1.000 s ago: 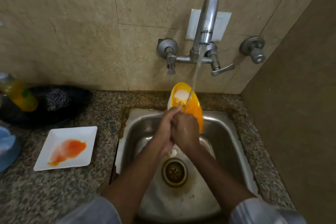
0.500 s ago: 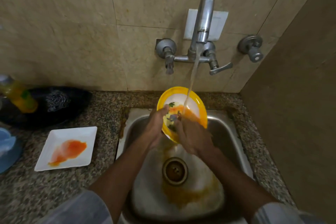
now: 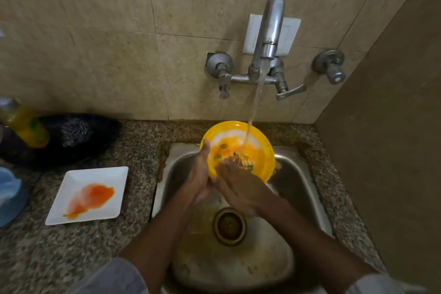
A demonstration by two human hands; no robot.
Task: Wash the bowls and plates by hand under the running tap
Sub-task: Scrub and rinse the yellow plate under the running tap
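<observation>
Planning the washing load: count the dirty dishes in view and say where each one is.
2. A yellow plate held under the tap over the sink; a white square plate on the counter, left of the sink. Others may lie out of view.

Just the one cam on my head, wide-angle, looking forward and down, close over the sink (image 3: pixel 307 188) and my hands, tap (image 3: pixel 269 38) straight ahead.

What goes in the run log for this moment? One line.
step: rinsing | left hand: holds yellow plate rim | right hand: rubs its face | tap: running | white plate: unwashed
</observation>
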